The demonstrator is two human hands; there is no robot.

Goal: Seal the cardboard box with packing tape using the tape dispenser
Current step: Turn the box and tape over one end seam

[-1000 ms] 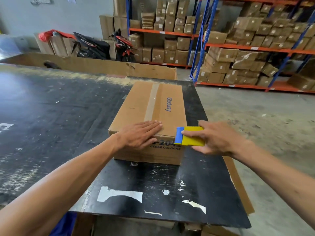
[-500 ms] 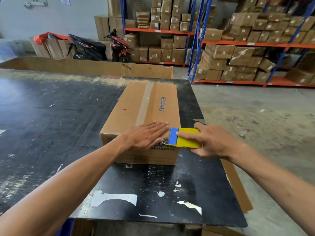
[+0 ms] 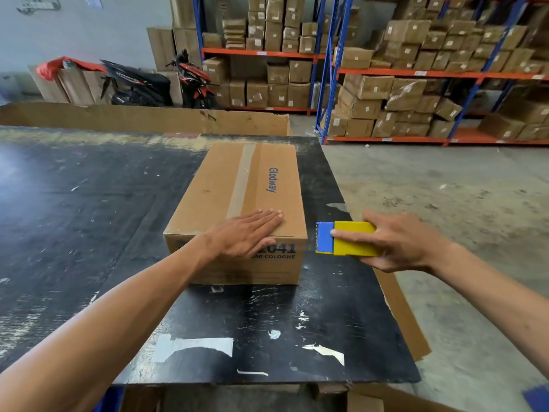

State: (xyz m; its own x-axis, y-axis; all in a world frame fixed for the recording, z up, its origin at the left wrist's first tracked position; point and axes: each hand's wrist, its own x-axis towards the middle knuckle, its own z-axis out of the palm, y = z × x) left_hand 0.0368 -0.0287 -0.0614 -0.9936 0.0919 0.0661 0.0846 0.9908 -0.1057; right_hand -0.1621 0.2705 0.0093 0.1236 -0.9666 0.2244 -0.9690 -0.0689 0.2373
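Cardboard box (image 3: 237,203) resting flat on black table (image 3: 89,203), near its right edge; tape strip (image 3: 242,179) along top centre seam. Left hand (image 3: 243,236) spread open, palm down on box top at near edge, thumb over front face. Right hand (image 3: 398,242) clasped round yellow-and-blue tape dispenser (image 3: 346,238), just right of box's near corner, w/ small gap between. Shelving w/ cartons (image 3: 416,84) behind.

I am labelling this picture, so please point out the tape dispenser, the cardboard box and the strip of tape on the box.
tape dispenser (image 3: 353,238): head view, on its yellow body.
cardboard box (image 3: 208,191): head view, on the bare top left flap.
strip of tape (image 3: 244,179): head view, mid-length along the top seam.
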